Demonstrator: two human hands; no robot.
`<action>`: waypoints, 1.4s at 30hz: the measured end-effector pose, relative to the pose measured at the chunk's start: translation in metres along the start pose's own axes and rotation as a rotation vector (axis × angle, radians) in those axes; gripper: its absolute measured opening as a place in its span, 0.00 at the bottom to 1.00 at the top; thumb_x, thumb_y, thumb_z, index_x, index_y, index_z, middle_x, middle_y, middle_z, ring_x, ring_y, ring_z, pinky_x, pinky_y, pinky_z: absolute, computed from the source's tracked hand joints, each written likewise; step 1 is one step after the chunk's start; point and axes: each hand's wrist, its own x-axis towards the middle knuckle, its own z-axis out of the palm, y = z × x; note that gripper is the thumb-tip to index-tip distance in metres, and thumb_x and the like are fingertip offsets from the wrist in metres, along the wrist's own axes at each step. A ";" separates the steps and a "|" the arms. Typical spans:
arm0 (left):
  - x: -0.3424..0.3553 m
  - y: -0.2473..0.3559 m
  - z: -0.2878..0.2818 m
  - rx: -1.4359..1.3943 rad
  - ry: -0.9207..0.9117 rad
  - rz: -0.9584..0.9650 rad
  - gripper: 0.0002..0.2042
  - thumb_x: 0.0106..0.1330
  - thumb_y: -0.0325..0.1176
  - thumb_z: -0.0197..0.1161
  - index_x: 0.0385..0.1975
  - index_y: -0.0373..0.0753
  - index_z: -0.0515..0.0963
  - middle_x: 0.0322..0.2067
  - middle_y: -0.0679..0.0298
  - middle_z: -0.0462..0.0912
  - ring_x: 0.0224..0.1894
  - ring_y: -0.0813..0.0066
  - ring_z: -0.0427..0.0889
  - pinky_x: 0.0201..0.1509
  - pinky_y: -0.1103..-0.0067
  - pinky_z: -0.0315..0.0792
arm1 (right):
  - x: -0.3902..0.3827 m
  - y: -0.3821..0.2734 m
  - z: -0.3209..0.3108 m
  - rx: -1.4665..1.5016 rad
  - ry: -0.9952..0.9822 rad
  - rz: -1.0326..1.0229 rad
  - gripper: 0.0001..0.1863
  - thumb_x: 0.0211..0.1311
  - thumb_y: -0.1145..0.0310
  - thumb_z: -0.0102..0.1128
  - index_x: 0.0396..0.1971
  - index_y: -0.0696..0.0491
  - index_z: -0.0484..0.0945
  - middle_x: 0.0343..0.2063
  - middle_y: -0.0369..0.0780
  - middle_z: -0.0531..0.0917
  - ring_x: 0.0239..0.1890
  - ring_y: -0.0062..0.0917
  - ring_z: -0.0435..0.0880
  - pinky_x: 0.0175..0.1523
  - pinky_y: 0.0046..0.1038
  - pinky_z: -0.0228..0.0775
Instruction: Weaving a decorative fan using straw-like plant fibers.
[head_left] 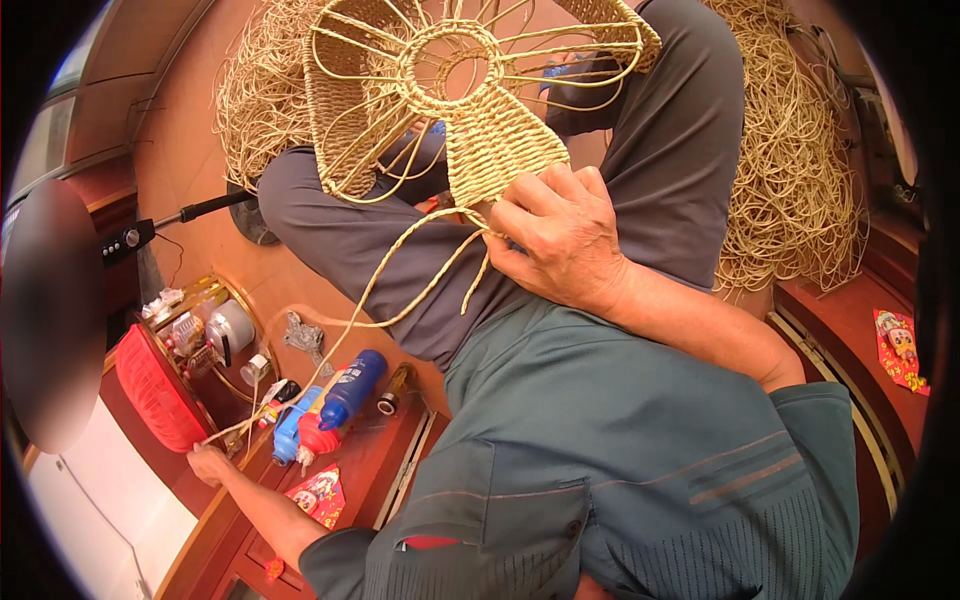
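Two heaps of cord lie on the floor: the larger heap (pixel 790 150) along its right edge, the smaller heap (pixel 262 100) towards its far left corner. The basket (pixel 505 145), part woven with bare looped spokes, sits above the lap's far edge, between the knees. The right hand (pixel 560 235) has its grip clenched at the near edge of the woven panel; the left hand (pixel 208 464), stretched out leftward, has its grip closed on a taut cord (pixel 364 290) leading to that panel.
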 end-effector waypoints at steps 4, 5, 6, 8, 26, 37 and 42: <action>-0.106 0.146 -0.103 -0.761 -0.008 0.689 0.15 0.77 0.38 0.62 0.47 0.29 0.83 0.41 0.53 0.90 0.43 0.55 0.87 0.49 0.62 0.78 | -0.002 0.002 0.000 -0.053 -0.004 0.021 0.10 0.49 0.62 0.72 0.28 0.42 0.78 0.28 0.30 0.72 0.34 0.26 0.75 0.41 0.34 0.60; -0.166 0.182 -0.147 -1.035 -0.171 0.686 0.13 0.78 0.37 0.62 0.47 0.31 0.85 0.38 0.59 0.90 0.34 0.73 0.84 0.37 0.72 0.76 | -0.001 0.000 0.000 -0.051 -0.013 0.003 0.10 0.49 0.62 0.72 0.28 0.42 0.78 0.28 0.30 0.72 0.34 0.26 0.75 0.41 0.34 0.60; -0.222 0.204 -0.183 -1.155 -0.658 0.578 0.11 0.78 0.36 0.64 0.47 0.35 0.86 0.33 0.68 0.88 0.26 0.88 0.78 0.27 0.82 0.70 | -0.001 -0.001 0.000 -0.050 -0.005 0.016 0.10 0.49 0.62 0.72 0.28 0.42 0.78 0.28 0.30 0.73 0.34 0.26 0.76 0.41 0.34 0.60; -0.351 0.239 -0.255 -1.263 -1.192 0.773 0.10 0.76 0.34 0.65 0.51 0.40 0.87 0.34 0.70 0.87 0.23 0.85 0.80 0.25 0.85 0.74 | 0.001 -0.002 0.000 -0.055 -0.002 0.015 0.10 0.48 0.62 0.72 0.29 0.42 0.78 0.28 0.30 0.73 0.34 0.26 0.76 0.41 0.34 0.60; -0.266 0.260 -0.212 -1.813 -0.665 0.325 0.12 0.79 0.33 0.62 0.51 0.29 0.81 0.45 0.52 0.88 0.45 0.70 0.88 0.52 0.74 0.84 | 0.000 0.004 0.001 -0.028 0.000 0.029 0.13 0.47 0.62 0.71 0.34 0.41 0.78 0.28 0.31 0.73 0.35 0.26 0.76 0.41 0.35 0.61; -0.465 0.294 -0.239 -1.727 -1.853 0.461 0.16 0.82 0.32 0.56 0.61 0.28 0.79 0.54 0.55 0.86 0.54 0.70 0.87 0.61 0.73 0.80 | 0.000 0.001 0.002 -0.028 0.018 0.015 0.13 0.48 0.61 0.71 0.34 0.43 0.79 0.28 0.31 0.75 0.34 0.27 0.76 0.40 0.35 0.61; -0.465 0.303 -0.237 -1.831 -2.110 0.415 0.17 0.85 0.38 0.53 0.60 0.33 0.78 0.57 0.58 0.84 0.58 0.72 0.83 0.65 0.71 0.76 | -0.001 0.001 -0.003 0.019 0.001 0.032 0.14 0.49 0.60 0.73 0.35 0.43 0.79 0.29 0.31 0.76 0.34 0.27 0.77 0.41 0.36 0.60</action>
